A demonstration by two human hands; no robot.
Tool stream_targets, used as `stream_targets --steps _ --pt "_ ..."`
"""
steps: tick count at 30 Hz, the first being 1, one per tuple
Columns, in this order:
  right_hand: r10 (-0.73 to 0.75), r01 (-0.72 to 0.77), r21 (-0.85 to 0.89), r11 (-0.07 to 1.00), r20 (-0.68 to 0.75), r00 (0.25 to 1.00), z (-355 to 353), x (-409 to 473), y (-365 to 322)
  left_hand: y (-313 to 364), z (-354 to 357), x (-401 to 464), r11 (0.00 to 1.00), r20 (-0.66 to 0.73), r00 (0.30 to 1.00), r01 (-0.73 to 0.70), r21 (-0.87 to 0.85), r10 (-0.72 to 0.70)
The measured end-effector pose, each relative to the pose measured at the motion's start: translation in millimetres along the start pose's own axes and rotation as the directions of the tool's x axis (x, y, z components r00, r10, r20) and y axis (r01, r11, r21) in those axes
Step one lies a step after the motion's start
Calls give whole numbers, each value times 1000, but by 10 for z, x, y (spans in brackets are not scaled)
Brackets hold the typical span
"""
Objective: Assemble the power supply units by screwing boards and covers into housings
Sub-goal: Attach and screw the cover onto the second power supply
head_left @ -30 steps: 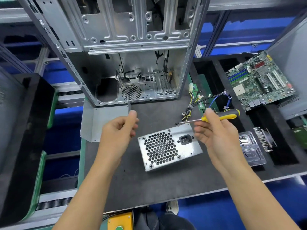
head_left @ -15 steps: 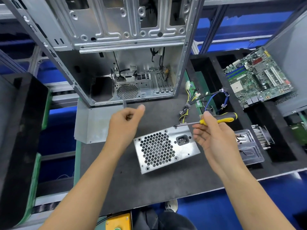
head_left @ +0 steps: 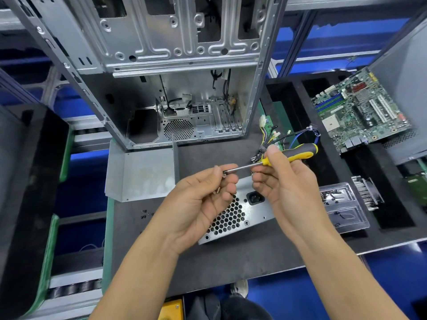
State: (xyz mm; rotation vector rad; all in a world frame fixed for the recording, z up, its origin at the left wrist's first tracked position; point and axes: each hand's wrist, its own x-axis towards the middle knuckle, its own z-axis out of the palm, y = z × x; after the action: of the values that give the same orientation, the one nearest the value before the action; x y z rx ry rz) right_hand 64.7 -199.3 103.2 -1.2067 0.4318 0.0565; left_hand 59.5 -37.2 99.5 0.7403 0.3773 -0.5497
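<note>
Above the power supply unit [head_left: 233, 215] on the black mat [head_left: 231, 262], the left hand [head_left: 198, 204] pinched screws [head_left: 218, 190] at the tip of the screwdriver [head_left: 277, 159], gripped by the right hand [head_left: 284, 188]. Seating one squarely on the tip before lowering it would have served best.

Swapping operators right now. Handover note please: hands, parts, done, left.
Left hand: pinches a small screw at the driver tip; spare screws in its curled fingers.
Right hand: holds the yellow-and-black screwdriver, shaft pointing left.
Silver power supply box with honeycomb grille: lying on the dark mat, outside the open metal computer case.
Done: screw being seated on the tip.
Left: no screw driven visibly yet; supply not mounted.
</note>
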Motion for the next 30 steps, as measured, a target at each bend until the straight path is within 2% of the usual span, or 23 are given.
stream_targets --steps 4,9,16,22,25,30 --pt "-19 19 17 1000 -3 1000 9 -15 -3 24 -16 -30 1000 -44 999 -12 0 12" --pt "-90 90 11 996 -31 996 25 -45 -14 -9 -6 -41 995 -172 983 -81 -52 71" --pt "-260 255 -144 956 -17 966 62 -138 -68 -46 28 -47 993 -202 974 -114 -29 106" --pt "-444 433 -332 838 48 895 94 -245 -104 -98 34 -27 989 -233 964 -140 -42 127" --pt "-450 430 -365 826 32 892 121 -256 -91 -124 28 -15 986 -244 959 -157 -46 142" --pt "-325 283 -300 911 -99 941 104 -185 -25 -160 13 -8 974 -234 946 -222 45 226"
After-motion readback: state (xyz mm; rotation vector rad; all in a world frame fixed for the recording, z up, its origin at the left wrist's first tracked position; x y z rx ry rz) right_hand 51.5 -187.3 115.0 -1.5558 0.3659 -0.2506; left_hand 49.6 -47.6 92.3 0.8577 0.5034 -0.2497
